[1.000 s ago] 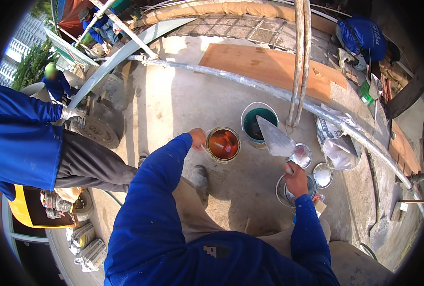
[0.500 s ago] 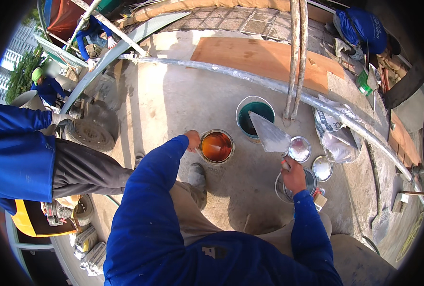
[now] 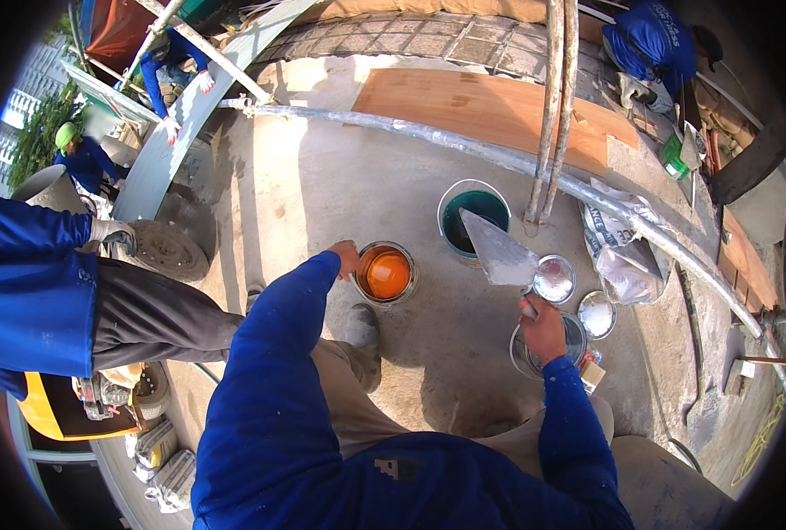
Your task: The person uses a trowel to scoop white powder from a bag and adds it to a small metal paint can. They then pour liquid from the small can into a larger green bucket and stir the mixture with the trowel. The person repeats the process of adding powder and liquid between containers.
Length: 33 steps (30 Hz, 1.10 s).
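My left hand (image 3: 345, 259) is closed at the left edge of an open metal can (image 3: 384, 275) holding orange liquid, gripping it by its rim or handle. My right hand (image 3: 545, 332) grips the trowel (image 3: 499, 253) by its handle; the blade angles up-left over the front of a bucket (image 3: 473, 212) with dark teal contents. Beneath and beside that hand are an open metal container (image 3: 571, 344) and two silvery round lids or tins (image 3: 597, 315). My boot (image 3: 364, 340) stands just below the orange can.
A person in blue (image 3: 35, 283) stands close on my left; others work at upper left (image 3: 170, 57) and upper right (image 3: 649, 49). A long pipe (image 3: 411, 132) crosses before me, with upright poles (image 3: 554, 132), plywood (image 3: 490, 106), a white sack (image 3: 623, 256) and a long pale panel (image 3: 207, 106).
My left hand and the orange can have shifted slightly left, and the liquid's surface looks brighter. The upper-left worker now reaches down along the pale panel; the upper-right worker has shifted.
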Available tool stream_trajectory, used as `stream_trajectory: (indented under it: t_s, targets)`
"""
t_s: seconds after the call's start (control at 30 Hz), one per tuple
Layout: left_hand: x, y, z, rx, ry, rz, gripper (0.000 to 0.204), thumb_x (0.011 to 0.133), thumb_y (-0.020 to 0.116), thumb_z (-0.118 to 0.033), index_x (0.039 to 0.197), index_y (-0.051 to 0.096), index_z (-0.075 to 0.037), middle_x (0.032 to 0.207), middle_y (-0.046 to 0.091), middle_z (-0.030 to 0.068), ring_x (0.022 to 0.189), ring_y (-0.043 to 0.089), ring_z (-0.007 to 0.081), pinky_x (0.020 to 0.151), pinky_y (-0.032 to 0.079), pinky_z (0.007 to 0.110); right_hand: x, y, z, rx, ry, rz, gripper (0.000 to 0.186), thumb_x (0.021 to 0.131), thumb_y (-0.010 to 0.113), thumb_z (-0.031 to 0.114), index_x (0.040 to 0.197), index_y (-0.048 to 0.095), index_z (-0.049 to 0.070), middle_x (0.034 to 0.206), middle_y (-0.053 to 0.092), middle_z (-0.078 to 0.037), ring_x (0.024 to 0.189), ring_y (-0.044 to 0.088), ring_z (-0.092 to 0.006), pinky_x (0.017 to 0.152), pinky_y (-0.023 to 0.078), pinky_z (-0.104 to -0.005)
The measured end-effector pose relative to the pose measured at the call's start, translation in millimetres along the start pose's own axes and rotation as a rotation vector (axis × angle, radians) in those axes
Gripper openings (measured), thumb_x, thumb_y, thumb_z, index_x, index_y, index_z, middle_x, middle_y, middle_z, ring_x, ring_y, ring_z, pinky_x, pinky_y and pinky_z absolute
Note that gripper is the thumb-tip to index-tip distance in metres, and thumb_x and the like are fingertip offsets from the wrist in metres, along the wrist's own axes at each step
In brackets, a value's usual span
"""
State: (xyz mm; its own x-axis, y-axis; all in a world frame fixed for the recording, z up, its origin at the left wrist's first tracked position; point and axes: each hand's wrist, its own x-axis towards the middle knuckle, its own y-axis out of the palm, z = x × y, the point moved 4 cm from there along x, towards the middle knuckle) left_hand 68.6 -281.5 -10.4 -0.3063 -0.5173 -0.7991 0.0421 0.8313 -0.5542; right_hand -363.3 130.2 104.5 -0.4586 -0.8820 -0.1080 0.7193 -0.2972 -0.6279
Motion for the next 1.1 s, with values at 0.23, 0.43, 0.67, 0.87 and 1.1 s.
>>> stream_trajectory:
  t_s: [0.23,0.43,0.67,0.87,1.1]
  targets:
    - [-37,-1,-78,-0.011,-0.097,-0.092,0.041,0.09,0.076,-0.042,0.089,0.077,-0.002,0.081,0.077,0.0133,0.077,0.077,0.0265,0.066,0.058,0.04,0,-4,-9,-0.014,0.06,0.005,0.047,0.084,0.074,0.01,0.131,0.071,0.004,0.117,0.074,-0.025,0.111,0.07,-0.0452,0.097,0.053,-0.0495]
    - [-82,-15,-88,0.052,-0.072,-0.071,0.061,0.101,0.062,-0.047,0.1,0.072,0.012,0.086,0.077,0.0215,0.068,0.079,0.0285,0.051,0.061,0.037,2,9,0,0.014,0.079,0.054,0.052,0.083,0.073,0.007,0.133,0.068,-0.003,0.121,0.074,-0.027,0.115,0.071,-0.0422,0.101,0.053,-0.045]
    - [-90,-16,-95,0.07,-0.036,-0.113,0.071,0.101,0.059,-0.057,0.1,0.073,0.013,0.083,0.076,0.0225,0.065,0.077,0.0288,0.053,0.06,0.04,5,12,-11,0.012,0.043,0.043,0.052,0.083,0.075,0.009,0.133,0.068,-0.002,0.121,0.073,-0.027,0.115,0.069,-0.045,0.1,0.052,-0.0482]
    - [-97,-21,-101,0.077,-0.096,-0.155,0.072,0.101,0.057,-0.059,0.098,0.075,0.011,0.081,0.076,0.0223,0.065,0.076,0.0297,0.057,0.061,0.041,3,10,0,-0.028,0.019,0.022,0.053,0.083,0.076,0.008,0.134,0.068,-0.002,0.119,0.073,-0.026,0.113,0.069,-0.0451,0.1,0.052,-0.0478]
    - [-90,-21,-90,0.065,-0.121,-0.176,0.07,0.1,0.059,-0.061,0.102,0.075,0.007,0.081,0.076,0.0211,0.066,0.075,0.0298,0.057,0.061,0.041,2,12,5,0.031,0.032,0.052,0.051,0.083,0.073,0.005,0.133,0.067,-0.004,0.118,0.073,-0.027,0.111,0.07,-0.0447,0.099,0.053,-0.0461]
